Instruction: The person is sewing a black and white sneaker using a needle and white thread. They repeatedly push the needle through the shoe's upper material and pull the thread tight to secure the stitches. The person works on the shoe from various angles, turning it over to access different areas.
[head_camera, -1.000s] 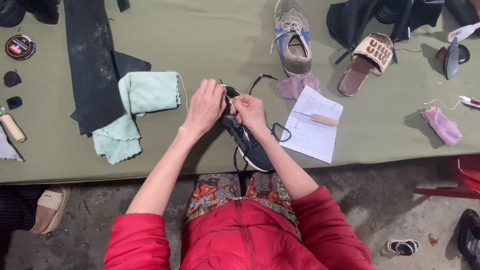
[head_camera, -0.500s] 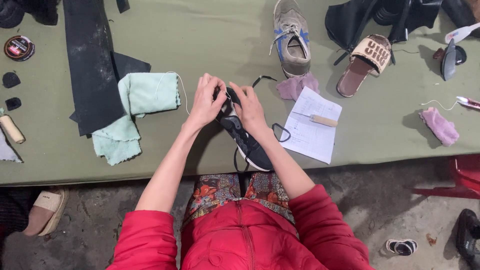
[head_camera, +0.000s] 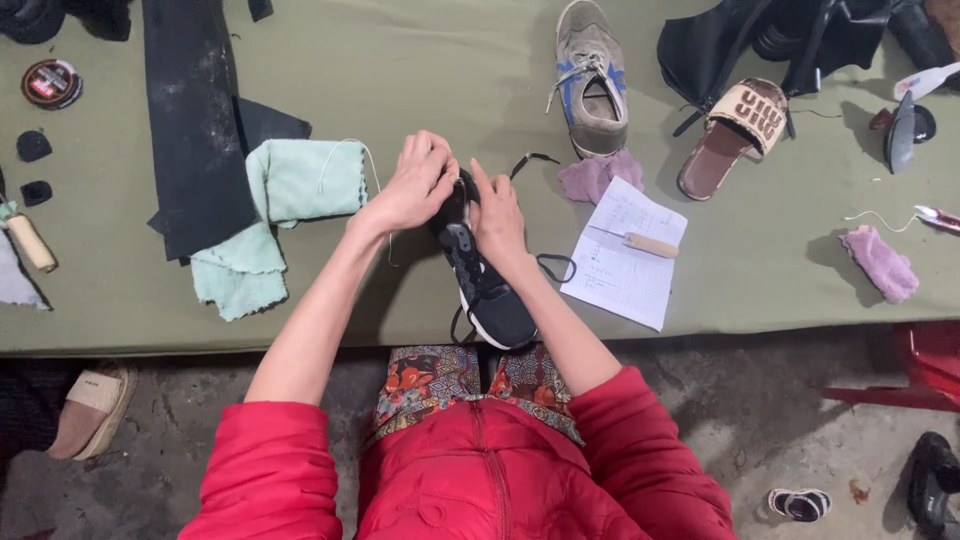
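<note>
A black sneaker with a white sole (head_camera: 487, 290) lies lengthwise at the near edge of the olive-green table (head_camera: 430, 80), its toe pointing away from me and its heel over the edge. My left hand (head_camera: 412, 183) grips the toe end from the left with curled fingers. My right hand (head_camera: 497, 215) holds the upper from the right, fingers pressed on the lace area. Black laces (head_camera: 548, 265) trail loose to the right of the shoe.
A mint-green cloth (head_camera: 280, 205) and black rubber sheet (head_camera: 190, 120) lie left. A paper sheet with a small wooden-handled tool (head_camera: 625, 250), purple rags (head_camera: 596, 176), a grey sneaker (head_camera: 592, 75), a brown slide sandal (head_camera: 735, 130) and a polish tin (head_camera: 50, 82) surround the work.
Both hands have shifted slightly up along the shoe toward its toe; the shoe stays in place on the table edge.
</note>
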